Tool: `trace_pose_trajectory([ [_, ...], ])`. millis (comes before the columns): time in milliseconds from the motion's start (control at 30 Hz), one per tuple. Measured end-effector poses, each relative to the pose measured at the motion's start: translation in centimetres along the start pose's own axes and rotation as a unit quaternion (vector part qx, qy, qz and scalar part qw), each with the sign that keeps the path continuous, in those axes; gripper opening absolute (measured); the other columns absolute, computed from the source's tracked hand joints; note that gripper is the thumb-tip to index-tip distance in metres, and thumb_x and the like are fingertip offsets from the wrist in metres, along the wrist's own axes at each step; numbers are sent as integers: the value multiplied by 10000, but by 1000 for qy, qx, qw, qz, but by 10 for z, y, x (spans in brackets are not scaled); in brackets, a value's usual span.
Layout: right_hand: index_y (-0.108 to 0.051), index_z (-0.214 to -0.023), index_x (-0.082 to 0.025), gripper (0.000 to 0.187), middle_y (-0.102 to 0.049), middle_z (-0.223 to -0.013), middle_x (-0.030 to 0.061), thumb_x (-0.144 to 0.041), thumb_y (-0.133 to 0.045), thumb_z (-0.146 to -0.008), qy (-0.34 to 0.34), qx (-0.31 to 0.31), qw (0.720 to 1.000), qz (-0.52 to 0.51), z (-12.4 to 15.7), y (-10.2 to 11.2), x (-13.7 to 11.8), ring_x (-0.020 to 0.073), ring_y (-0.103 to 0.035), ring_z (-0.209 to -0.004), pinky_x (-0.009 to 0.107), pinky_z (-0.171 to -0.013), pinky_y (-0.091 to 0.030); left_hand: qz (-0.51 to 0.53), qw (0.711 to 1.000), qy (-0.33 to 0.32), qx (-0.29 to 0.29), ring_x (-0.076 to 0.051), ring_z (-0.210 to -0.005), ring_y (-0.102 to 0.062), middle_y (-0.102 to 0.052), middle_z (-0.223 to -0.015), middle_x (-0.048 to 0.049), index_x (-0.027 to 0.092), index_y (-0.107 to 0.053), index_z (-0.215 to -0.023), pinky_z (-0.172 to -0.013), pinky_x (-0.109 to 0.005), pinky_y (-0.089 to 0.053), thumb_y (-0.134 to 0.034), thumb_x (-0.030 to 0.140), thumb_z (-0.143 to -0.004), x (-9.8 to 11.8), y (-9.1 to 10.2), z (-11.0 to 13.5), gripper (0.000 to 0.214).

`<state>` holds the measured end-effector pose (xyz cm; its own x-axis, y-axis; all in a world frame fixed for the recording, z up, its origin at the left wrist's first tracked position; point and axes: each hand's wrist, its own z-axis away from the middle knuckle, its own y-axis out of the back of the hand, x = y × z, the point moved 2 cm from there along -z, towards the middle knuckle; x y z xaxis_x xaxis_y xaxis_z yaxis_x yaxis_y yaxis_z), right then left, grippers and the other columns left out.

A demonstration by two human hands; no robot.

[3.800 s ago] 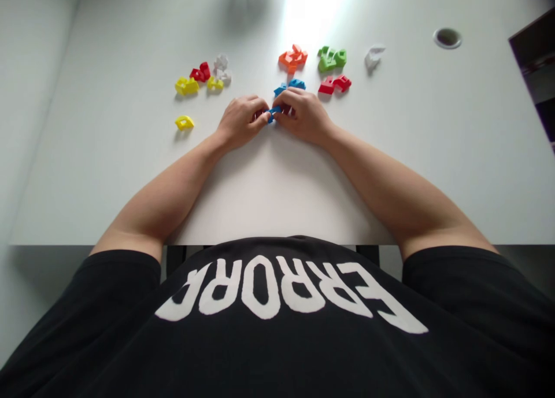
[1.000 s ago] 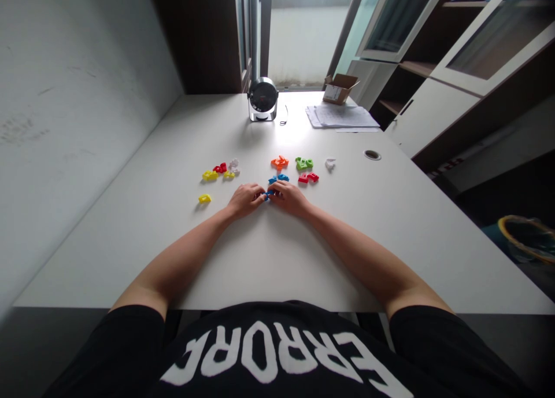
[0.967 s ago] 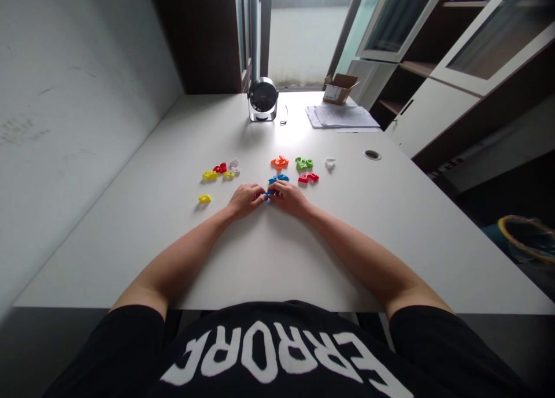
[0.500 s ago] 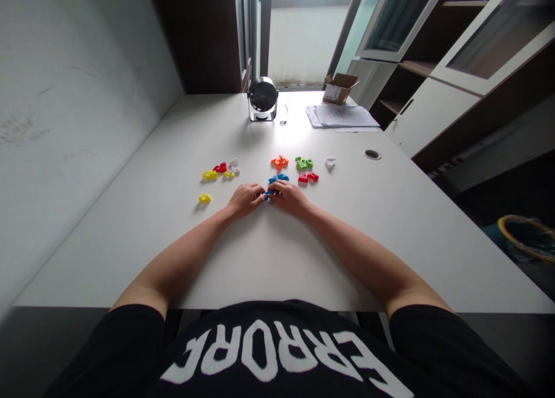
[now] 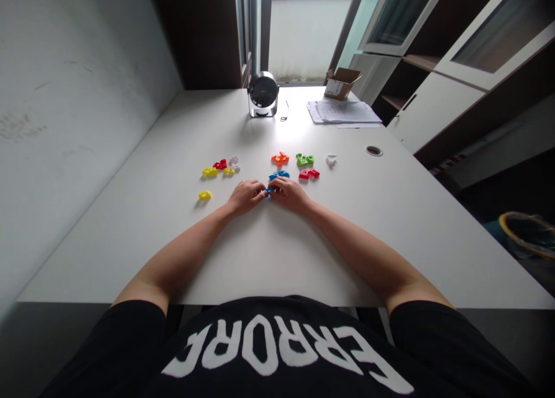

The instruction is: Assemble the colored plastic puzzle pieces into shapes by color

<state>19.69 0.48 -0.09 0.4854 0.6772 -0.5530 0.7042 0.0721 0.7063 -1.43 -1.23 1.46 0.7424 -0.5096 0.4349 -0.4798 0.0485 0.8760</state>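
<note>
My left hand [image 5: 245, 195] and my right hand [image 5: 289, 193] rest together on the white table [image 5: 277, 247], fingers pinched on a small blue plastic piece [image 5: 269, 191] between them. More blue pieces [image 5: 280, 174] lie just beyond my right hand. Behind them sit orange pieces [image 5: 280, 158], green pieces [image 5: 305, 159], red pieces [image 5: 309, 173] and a white piece [image 5: 331, 159]. To the left lie yellow pieces [image 5: 210, 171], red pieces [image 5: 220, 165], white pieces [image 5: 234, 162] and a lone yellow piece [image 5: 204, 195].
A small round fan [image 5: 262, 94] stands at the table's far edge. A stack of papers [image 5: 342, 111] and a cardboard box [image 5: 342, 83] lie at the back right. A cable hole [image 5: 373, 150] is on the right. A wall runs along the left, cabinets on the right.
The view has lifted from close over the hands to take in the whole table and room. Both hands stay pinched on the blue piece in the same spot.
</note>
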Motion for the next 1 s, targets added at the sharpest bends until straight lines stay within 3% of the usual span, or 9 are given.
trace_pose_trajectory([
  [1000, -742, -1037, -224, 115, -695, -970, 64, -295, -680, -971, -21, -11, 1000, 1, -1, 2, -3, 195, -606, -818, 315, -774, -484, 8, 1000, 5, -6, -227, -948, -667, -742, -999, -59, 234, -775, -1061, -930, -380, -479, -545, 412, -1030, 2, 3, 1, 293],
])
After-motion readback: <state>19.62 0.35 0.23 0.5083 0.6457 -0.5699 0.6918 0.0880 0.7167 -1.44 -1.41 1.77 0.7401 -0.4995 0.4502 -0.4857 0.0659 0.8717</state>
